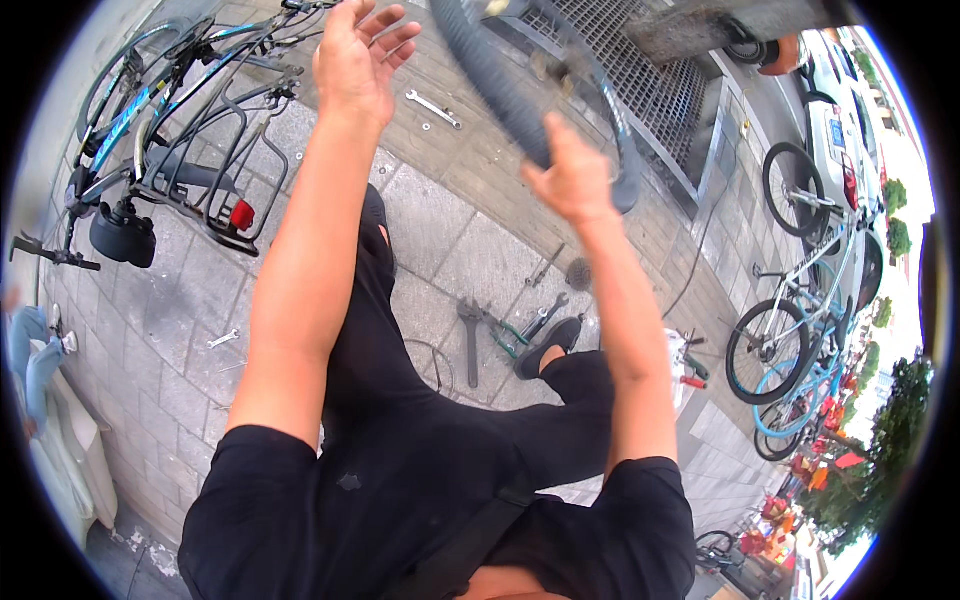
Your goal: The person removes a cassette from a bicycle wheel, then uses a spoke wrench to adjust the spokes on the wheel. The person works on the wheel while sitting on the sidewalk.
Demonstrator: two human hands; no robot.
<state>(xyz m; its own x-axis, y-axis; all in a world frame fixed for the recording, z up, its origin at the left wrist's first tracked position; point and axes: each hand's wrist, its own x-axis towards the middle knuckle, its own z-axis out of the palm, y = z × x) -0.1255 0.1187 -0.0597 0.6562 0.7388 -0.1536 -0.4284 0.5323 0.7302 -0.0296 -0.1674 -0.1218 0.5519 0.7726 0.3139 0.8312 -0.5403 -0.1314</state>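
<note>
Black-tyred bicycle wheel (490, 85) is at the top of the head view, blurred and tilted, with the right hand (578, 178) at its near edge; thumb and forefinger are spread by the tyre, but whether they grasp it I cannot tell. The left hand (358, 65) is free, its fingers loosely curled around nothing, perhaps to leave the wheel clear on that side. On the grey stone paving (430, 235), a dark steel adjustable wrench (471, 345) and a green-handled metal tool (512, 336) lie near the black right shoe (566, 334), probably for easy reach, while one silver spanner (434, 109) lies apart from them
</note>
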